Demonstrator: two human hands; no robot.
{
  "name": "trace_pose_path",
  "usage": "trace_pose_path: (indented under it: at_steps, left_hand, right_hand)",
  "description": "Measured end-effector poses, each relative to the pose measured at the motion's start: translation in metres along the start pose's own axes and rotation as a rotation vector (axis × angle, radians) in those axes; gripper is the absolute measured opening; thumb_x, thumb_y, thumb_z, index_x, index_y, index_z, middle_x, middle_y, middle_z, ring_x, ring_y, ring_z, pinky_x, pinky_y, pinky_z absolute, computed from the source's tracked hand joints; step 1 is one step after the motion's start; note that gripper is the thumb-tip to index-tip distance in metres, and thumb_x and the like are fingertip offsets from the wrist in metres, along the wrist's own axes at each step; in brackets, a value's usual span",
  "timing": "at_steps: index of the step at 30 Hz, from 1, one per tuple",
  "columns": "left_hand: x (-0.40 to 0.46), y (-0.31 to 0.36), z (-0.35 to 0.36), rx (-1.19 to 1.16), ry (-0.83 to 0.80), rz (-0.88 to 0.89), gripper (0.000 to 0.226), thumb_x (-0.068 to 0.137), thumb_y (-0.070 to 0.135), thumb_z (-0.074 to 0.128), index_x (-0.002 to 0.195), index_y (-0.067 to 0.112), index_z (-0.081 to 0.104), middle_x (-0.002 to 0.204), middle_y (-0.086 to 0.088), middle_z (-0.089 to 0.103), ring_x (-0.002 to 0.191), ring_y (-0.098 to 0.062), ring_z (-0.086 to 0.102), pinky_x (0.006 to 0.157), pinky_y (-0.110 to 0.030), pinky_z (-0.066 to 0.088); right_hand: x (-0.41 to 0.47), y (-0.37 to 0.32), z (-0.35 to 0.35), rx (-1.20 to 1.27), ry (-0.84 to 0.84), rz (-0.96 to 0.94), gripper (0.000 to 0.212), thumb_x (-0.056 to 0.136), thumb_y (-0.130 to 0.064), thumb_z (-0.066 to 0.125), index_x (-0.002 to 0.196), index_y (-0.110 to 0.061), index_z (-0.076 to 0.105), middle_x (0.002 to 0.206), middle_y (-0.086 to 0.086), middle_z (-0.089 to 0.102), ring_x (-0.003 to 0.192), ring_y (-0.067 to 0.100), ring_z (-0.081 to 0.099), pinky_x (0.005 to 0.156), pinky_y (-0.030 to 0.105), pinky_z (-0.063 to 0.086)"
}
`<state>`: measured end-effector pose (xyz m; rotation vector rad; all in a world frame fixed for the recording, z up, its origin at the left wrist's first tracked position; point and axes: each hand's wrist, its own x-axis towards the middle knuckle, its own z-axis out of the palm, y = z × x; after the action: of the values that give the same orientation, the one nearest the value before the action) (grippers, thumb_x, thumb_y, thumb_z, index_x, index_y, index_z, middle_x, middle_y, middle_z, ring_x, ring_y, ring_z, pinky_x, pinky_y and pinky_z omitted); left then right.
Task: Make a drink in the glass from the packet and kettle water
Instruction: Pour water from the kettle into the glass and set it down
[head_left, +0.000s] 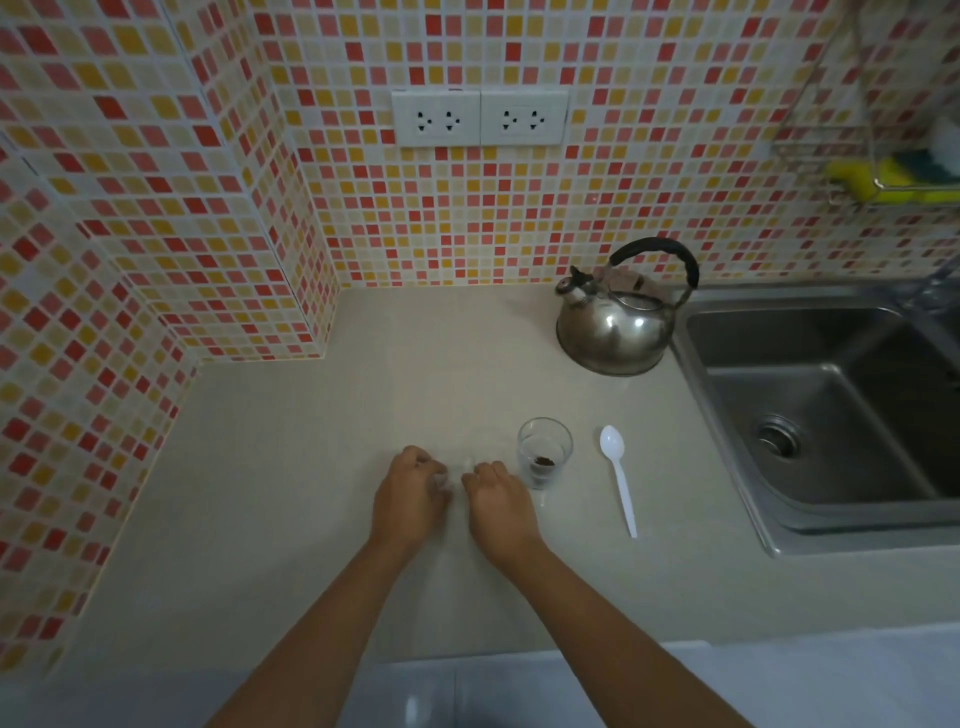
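Observation:
A small clear glass stands on the beige counter with a little brown powder at its bottom. Just left of it, my left hand and my right hand rest close together on the counter, fingers curled. A small pale, see-through packet seems pinched between their fingertips; it is faint and mostly hidden. A steel kettle with a black handle stands behind the glass, near the wall. To the right of the glass lies a white plastic spoon.
A steel sink takes up the right side, its rim close to the spoon. Tiled walls enclose the counter at the back and left, with two sockets above. A rack with sponges hangs at the upper right.

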<state>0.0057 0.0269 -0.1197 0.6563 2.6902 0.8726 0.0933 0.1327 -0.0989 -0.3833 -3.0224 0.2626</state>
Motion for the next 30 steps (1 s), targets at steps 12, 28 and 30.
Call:
trace_pose_path:
  at_steps: [12, 28, 30]
  left_hand:
    - [0.039, 0.071, -0.034, -0.170, 0.209, 0.289, 0.017, 0.078, 0.014, 0.075, 0.095, 0.013, 0.073, 0.096, -0.003, 0.060, 0.090, -0.022, 0.060, 0.079, -0.035, 0.053]
    - [0.187, 0.222, 0.005, -0.119, 0.099, 0.270, 0.030, 0.088, 0.016, 0.064, 0.117, 0.011, 0.067, 0.116, -0.010, 0.064, 0.102, -0.027, 0.063, 0.088, -0.033, 0.049]
    - [0.207, 0.233, 0.011, -0.125, 0.097, 0.263, 0.027, 0.088, 0.012, 0.062, 0.115, 0.009, 0.068, 0.115, -0.013, 0.064, 0.100, -0.029, 0.064, 0.087, -0.034, 0.049]
  right_hand:
    - [-0.006, 0.059, -0.085, 0.177, 0.519, 0.170, 0.023, 0.067, -0.009, 0.079, 0.089, -0.008, 0.074, 0.086, 0.008, 0.073, 0.077, 0.028, 0.068, 0.063, 0.031, 0.056]
    - [0.128, 0.246, -0.145, 0.116, 0.381, 0.422, 0.046, 0.082, -0.025, 0.068, 0.125, -0.014, 0.056, 0.126, 0.010, 0.056, 0.116, 0.028, 0.051, 0.092, 0.039, 0.050]
    - [0.148, 0.261, -0.146, 0.089, 0.366, 0.396, 0.046, 0.084, -0.023, 0.066, 0.127, -0.012, 0.054, 0.131, 0.012, 0.053, 0.122, 0.029, 0.047, 0.095, 0.042, 0.049]
